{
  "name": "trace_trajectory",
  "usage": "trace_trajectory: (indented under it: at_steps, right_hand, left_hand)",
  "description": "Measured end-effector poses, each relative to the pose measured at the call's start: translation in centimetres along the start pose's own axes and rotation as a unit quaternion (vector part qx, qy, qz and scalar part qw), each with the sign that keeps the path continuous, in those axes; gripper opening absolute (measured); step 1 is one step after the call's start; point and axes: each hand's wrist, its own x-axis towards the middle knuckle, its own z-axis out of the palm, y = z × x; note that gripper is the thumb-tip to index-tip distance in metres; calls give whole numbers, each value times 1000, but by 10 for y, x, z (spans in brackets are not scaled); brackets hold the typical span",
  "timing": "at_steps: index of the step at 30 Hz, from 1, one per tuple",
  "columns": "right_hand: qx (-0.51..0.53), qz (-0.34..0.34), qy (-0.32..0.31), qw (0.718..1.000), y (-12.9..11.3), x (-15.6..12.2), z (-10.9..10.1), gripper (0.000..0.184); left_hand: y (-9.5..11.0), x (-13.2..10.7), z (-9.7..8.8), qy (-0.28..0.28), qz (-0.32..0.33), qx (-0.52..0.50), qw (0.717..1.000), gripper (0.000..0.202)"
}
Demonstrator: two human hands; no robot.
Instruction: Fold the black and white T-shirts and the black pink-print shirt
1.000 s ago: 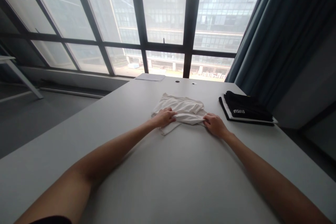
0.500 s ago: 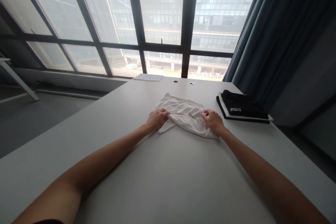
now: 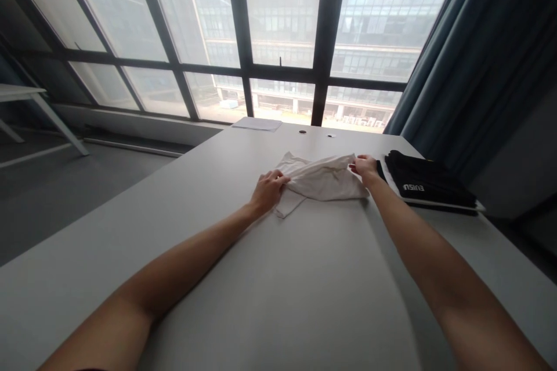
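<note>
A white T-shirt (image 3: 331,182), partly folded and wrinkled, lies on the white table (image 3: 278,290) in front of me. My left hand (image 3: 270,188) pinches its left side, with thumb and fingers closed on the cloth. A sleeve-like flap (image 3: 289,204) sticks out below that hand. At the upper right corner, my right hand (image 3: 364,166) grips the fabric between its fingertips and holds it slightly raised. The cloth is stretched between both hands, and its far left part rests on the tabletop.
Right of my right hand sits a stack of folded black and white clothes (image 3: 429,182) with white lettering on top. Paper sheets (image 3: 256,123) lie at the far edge, near a round cable hole (image 3: 303,132). Behind are windows and a blue curtain (image 3: 452,52).
My right hand has moved away from me, carrying the near right edge of the T-shirt up and over. My left hand stays on its left side. The view has shifted slightly.
</note>
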Motion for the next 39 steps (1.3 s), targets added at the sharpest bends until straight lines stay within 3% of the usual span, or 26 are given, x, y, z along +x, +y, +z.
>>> trace_trajectory:
  at_steps: [4,8,14,21,27,30,33,36,39]
  right_hand:
    - [-109,-108,-1,988,10,-8,1,40]
    - [-203,-183,-61,960,26,-31,12,32]
    - [-278,-221,-53,933,29,-48,4,17]
    - [-300,-264,-66,914,36,-55,-18,29]
    - [-336,-270,-56,901,40,-66,-10,17]
    - [-336,-286,-26,897,38,-75,-10,21]
    - [-313,-357,-22,880,33,-86,-10,37]
    - [-303,-412,-70,856,28,-95,-4,55]
    - [-307,-423,-104,846,27,-97,5,62]
  left_hand:
    - [-4,-1,2,-16,-32,5,999,44]
    - [-8,0,3,-42,-57,7,998,30]
    - [-11,2,4,-54,-86,-16,995,27]
    - [-19,9,12,-39,-141,-40,988,25]
    - [-18,9,4,25,-147,-51,987,19]
    - [-10,8,-6,80,-116,-91,986,23]
    - [8,6,-15,125,-57,-172,975,25]
    - [33,0,-22,104,3,-215,971,24]
    - [55,-9,-27,51,86,-255,962,26]
